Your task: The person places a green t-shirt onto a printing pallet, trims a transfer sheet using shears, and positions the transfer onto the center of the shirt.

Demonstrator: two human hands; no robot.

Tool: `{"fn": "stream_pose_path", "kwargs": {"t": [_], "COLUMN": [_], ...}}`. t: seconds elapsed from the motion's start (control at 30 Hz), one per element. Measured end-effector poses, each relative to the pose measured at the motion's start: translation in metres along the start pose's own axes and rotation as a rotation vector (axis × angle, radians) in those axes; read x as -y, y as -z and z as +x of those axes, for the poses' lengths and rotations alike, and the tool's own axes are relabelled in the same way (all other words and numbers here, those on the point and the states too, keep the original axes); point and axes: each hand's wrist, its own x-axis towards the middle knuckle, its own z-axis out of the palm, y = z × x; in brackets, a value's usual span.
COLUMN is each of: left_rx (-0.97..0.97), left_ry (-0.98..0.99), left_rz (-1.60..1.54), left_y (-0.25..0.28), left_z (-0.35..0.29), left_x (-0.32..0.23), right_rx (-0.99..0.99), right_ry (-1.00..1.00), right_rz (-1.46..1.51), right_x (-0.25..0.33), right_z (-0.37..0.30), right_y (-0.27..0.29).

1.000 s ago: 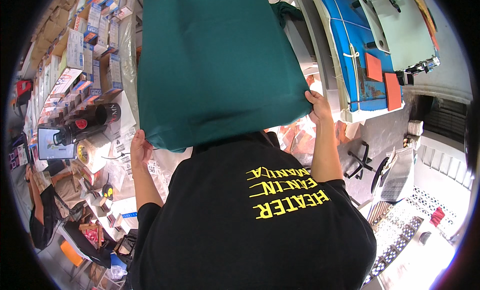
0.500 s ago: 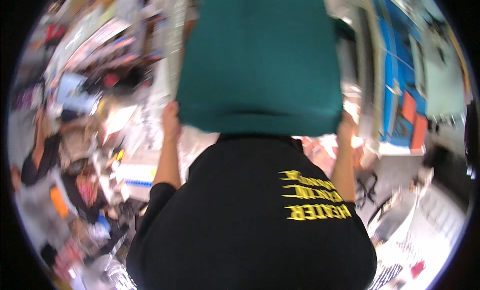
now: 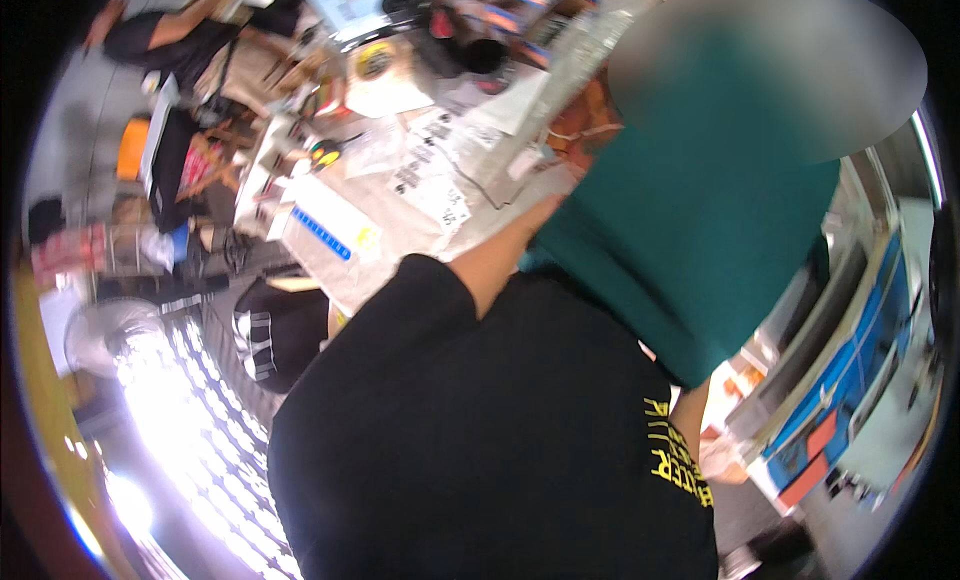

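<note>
A dark green piece of cloth point(image 3: 690, 240) is held up before my chest, slanting from upper right down toward my shirt. A blurred grey patch covers its upper part. My left forearm point(image 3: 508, 252) reaches up to the cloth's left edge, and the hand itself is behind the fabric. Low on the right, my right forearm point(image 3: 690, 420) goes under the cloth's bottom corner, which also hides that hand. The cloth stays raised between both arms, as when each hand gripped a side of it half a second ago.
At the left stands a worktable point(image 3: 365, 272) with printed papers point(image 3: 432, 180), a white item with a blue strip point(image 3: 322, 232) and a yellow roll point(image 3: 376, 60). Another person point(image 3: 165, 35) is at the far left. A fan point(image 3: 105, 335) stands lower left. Blue and orange panels point(image 3: 812, 450) are at the right.
My view has turned, so the room has swung round. The green cloth, square in front before, now tilts to the right and covers both hands, which were visible gripping its sides.
</note>
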Motion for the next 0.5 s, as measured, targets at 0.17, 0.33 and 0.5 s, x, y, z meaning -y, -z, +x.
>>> {"fn": "stream_pose_path", "kwargs": {"t": [0.17, 0.33, 0.5], "left_rx": [-0.215, -0.585, -1.041], "left_ry": [0.067, -0.105, 0.076], "left_rz": [0.256, 0.21, -0.023], "left_y": [0.012, 0.017, -0.051], "left_z": [-0.013, -0.128, -0.254], "left_x": [0.026, 0.103, 0.176], "right_rx": [-0.095, -0.101, 0.024], "right_ry": [-0.038, 0.015, 0.047], "right_rz": [-0.478, -0.825, -1.106], "right_x": [0.005, 0.04, 0.057], "right_z": [-0.008, 0.004, 0.018], "right_y": [0.002, 0.02, 0.016]}}
